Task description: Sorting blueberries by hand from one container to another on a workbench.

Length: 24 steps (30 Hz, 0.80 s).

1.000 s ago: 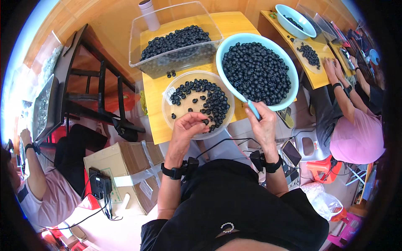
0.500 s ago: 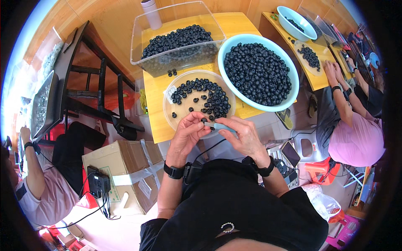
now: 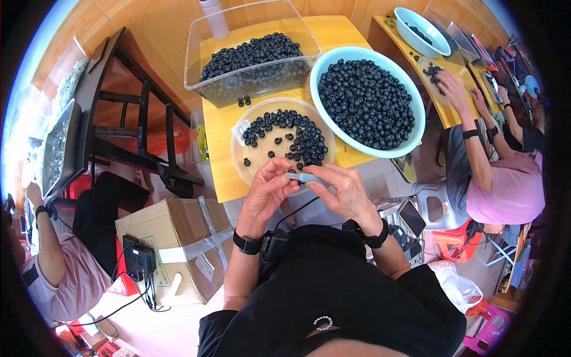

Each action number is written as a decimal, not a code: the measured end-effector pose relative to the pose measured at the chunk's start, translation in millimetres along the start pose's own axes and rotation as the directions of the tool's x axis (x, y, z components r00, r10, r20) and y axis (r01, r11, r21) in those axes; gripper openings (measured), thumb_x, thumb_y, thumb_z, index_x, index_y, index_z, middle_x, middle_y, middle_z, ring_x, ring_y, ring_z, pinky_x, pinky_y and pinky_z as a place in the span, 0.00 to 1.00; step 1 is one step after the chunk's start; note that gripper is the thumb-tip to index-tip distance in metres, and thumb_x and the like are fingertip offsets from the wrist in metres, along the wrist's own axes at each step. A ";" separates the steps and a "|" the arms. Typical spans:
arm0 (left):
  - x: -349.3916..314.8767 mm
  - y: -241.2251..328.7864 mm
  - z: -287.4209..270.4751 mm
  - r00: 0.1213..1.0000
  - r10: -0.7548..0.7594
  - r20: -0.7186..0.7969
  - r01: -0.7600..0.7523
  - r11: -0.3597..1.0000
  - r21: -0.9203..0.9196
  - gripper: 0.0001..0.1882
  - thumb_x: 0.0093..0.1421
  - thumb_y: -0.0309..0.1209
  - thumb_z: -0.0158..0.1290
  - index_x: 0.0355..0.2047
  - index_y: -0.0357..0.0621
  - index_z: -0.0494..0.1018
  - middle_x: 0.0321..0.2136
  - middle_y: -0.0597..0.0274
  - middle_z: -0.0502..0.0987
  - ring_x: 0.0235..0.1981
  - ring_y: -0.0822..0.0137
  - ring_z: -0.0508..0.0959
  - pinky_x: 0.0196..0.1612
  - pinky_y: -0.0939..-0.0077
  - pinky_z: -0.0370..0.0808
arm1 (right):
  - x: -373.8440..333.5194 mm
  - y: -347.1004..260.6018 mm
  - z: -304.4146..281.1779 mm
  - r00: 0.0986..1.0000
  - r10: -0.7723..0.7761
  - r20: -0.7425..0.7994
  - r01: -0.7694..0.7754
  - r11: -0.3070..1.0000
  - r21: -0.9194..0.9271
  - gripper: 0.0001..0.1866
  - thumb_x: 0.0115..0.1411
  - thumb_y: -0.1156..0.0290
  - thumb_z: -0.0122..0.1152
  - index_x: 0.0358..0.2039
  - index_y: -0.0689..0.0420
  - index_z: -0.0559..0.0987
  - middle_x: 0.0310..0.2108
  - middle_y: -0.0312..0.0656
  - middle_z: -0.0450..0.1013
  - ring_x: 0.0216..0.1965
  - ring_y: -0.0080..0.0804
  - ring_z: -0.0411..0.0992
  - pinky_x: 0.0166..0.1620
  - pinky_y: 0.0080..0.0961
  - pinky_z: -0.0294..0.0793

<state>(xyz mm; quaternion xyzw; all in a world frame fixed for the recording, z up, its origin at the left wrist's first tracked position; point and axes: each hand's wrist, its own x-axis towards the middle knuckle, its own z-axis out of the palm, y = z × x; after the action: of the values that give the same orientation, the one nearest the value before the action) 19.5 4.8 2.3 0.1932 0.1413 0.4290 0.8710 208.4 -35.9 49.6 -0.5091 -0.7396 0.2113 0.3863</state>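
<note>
Peeking past knife (image 3: 304, 177): black piece (image 3: 291, 171)

Small labels and print, none of it legible.
A small white label sits on the left side of the round clear tray (image 3: 262, 149), its marks too faint to read; on the cardboard box (image 3: 187, 221), green print (image 3: 153, 243) shows on the face toward the lower left, partly covered and blurred, and a whitish patch (image 3: 205, 269), label or tape, I cannot tell which, lies on another face; a little red-and-white sticker (image 3: 446, 207) marks the grey stool (image 3: 452, 221), its lettering too small to make out.
</note>
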 end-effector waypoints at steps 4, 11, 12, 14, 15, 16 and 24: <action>1.0 1.3 0.9 1.000 -0.007 0.011 0.007 1.000 0.003 0.09 0.56 0.21 0.54 0.38 0.38 0.69 0.35 0.56 0.76 0.34 0.69 0.79 0.39 0.77 0.80 | 1.2 0.8 -0.1 0.999 -0.032 0.005 0.032 0.999 -0.019 0.13 0.53 0.66 0.63 0.37 0.59 0.79 0.25 0.41 0.74 0.18 0.37 0.72 0.21 0.29 0.71; -1.0 2.3 -1.5 1.000 0.028 0.006 -0.028 0.996 0.083 0.07 0.55 0.21 0.56 0.34 0.38 0.69 0.34 0.53 0.77 0.31 0.69 0.79 0.37 0.75 0.81 | 1.4 1.1 -0.3 0.999 -0.017 0.041 0.017 1.000 0.003 0.12 0.54 0.66 0.62 0.37 0.58 0.79 0.24 0.41 0.74 0.17 0.37 0.71 0.21 0.29 0.70; -1.1 2.8 -0.8 1.000 0.029 0.007 -0.029 0.996 0.079 0.07 0.55 0.21 0.56 0.34 0.38 0.70 0.34 0.52 0.77 0.31 0.68 0.80 0.37 0.75 0.81 | 1.5 0.7 -0.3 0.999 -0.011 0.038 0.011 1.000 0.007 0.12 0.54 0.66 0.62 0.37 0.58 0.79 0.24 0.42 0.74 0.17 0.37 0.71 0.21 0.29 0.70; -2.0 4.2 1.1 1.000 0.029 0.010 -0.029 0.997 0.075 0.07 0.54 0.21 0.56 0.33 0.38 0.70 0.34 0.52 0.76 0.31 0.68 0.80 0.36 0.74 0.82 | 2.1 4.7 0.4 0.999 -0.005 0.033 0.005 1.000 0.010 0.12 0.54 0.66 0.62 0.36 0.58 0.79 0.23 0.43 0.75 0.18 0.38 0.72 0.22 0.29 0.71; -4.1 5.3 1.4 0.997 0.009 0.074 -0.015 0.997 0.076 0.07 0.54 0.20 0.56 0.33 0.39 0.70 0.34 0.52 0.76 0.31 0.68 0.80 0.36 0.74 0.82 | 2.6 14.3 3.0 1.000 0.022 -0.022 -0.023 0.999 -0.033 0.12 0.55 0.65 0.62 0.36 0.59 0.80 0.23 0.44 0.75 0.19 0.39 0.73 0.23 0.29 0.71; -5.1 6.8 2.1 0.991 -0.011 0.137 0.000 0.997 0.079 0.07 0.54 0.20 0.56 0.33 0.39 0.70 0.34 0.52 0.76 0.31 0.69 0.80 0.36 0.74 0.82 | 2.9 22.4 4.4 0.996 0.047 -0.079 -0.053 0.996 -0.074 0.12 0.55 0.65 0.61 0.36 0.59 0.80 0.23 0.45 0.75 0.20 0.40 0.73 0.24 0.30 0.71; -6.8 7.5 17.5 1.000 0.009 -0.008 -0.008 0.998 0.056 0.06 0.55 0.22 0.55 0.33 0.40 0.69 0.30 0.57 0.72 0.29 0.71 0.76 0.36 0.78 0.81 | -0.9 17.8 -11.1 0.989 0.143 -0.025 -0.143 0.990 -0.012 0.12 0.56 0.66 0.60 0.36 0.60 0.80 0.24 0.47 0.76 0.20 0.38 0.73 0.26 0.30 0.71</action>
<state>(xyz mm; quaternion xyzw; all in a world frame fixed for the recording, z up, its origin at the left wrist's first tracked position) 17.5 -0.2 21.8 0.2163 0.1557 0.4294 0.8629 227.8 -30.6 43.5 -0.5660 -0.6979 0.2273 0.3755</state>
